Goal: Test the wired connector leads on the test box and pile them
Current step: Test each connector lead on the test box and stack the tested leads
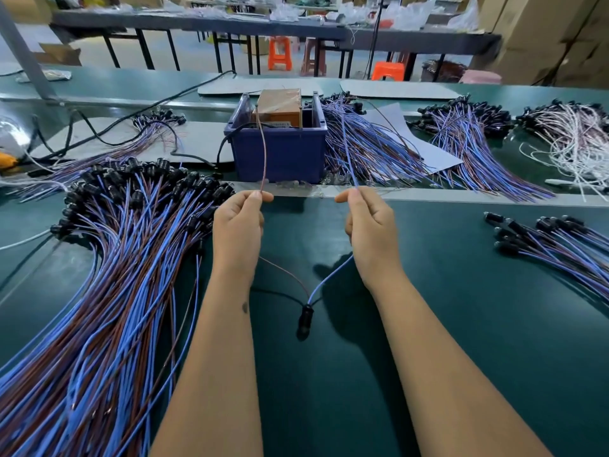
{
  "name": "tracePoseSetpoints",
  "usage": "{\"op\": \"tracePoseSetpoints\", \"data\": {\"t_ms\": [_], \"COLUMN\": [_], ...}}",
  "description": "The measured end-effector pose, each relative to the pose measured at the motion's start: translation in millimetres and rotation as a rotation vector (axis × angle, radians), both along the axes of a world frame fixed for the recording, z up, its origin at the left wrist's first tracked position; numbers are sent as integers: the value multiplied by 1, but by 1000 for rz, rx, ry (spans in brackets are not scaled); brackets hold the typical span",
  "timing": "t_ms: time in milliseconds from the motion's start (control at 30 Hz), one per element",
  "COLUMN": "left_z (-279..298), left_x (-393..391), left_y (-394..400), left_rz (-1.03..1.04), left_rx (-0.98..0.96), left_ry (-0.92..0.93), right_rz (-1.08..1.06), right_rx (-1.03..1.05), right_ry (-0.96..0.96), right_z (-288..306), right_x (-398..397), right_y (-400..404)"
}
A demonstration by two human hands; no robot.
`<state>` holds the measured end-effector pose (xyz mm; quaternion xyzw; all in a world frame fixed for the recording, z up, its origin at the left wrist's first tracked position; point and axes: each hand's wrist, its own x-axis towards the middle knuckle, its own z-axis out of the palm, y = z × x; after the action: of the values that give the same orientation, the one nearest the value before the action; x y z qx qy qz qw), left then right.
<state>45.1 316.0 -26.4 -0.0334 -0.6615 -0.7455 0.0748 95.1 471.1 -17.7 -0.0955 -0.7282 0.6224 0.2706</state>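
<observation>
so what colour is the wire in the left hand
Brown wire, pinched by the left hand; head view.

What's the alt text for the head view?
Left hand pinches a brown wire and right hand a blue wire of one lead, ends raised toward the blue test box; its black connector dangles between the forearms.

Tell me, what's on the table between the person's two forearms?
In the head view, a black connector lies on the green table between them, its brown wire running to the left hand and blue wire to the right hand.

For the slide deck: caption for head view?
Left hand pinches brown wire, right hand blue wire, at test box.
</observation>
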Motion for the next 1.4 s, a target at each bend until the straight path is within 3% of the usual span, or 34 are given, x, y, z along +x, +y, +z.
{"op": "tracePoseSetpoints", "data": {"t_ms": [100, 367, 700, 967, 1400], "left_z": [0, -3, -1, 0, 3], "left_x": [3, 14, 8, 8, 11], "left_y": [4, 18, 11, 8, 6], "left_rz": [-31, -83, 121, 184, 236], "left_rx": [7, -259, -105, -9, 49], "left_ry": [3, 82, 4, -84, -79], "right_rz": [59, 91, -95, 52, 15], "right_rx": [28, 112, 12, 168, 147], "right_ry": [-6, -22, 34, -96, -119], "right_z": [-2, -5, -8, -13, -12], "right_x": [1, 2, 0, -4, -3], "right_y": [-6, -14, -7, -11, -8]}}
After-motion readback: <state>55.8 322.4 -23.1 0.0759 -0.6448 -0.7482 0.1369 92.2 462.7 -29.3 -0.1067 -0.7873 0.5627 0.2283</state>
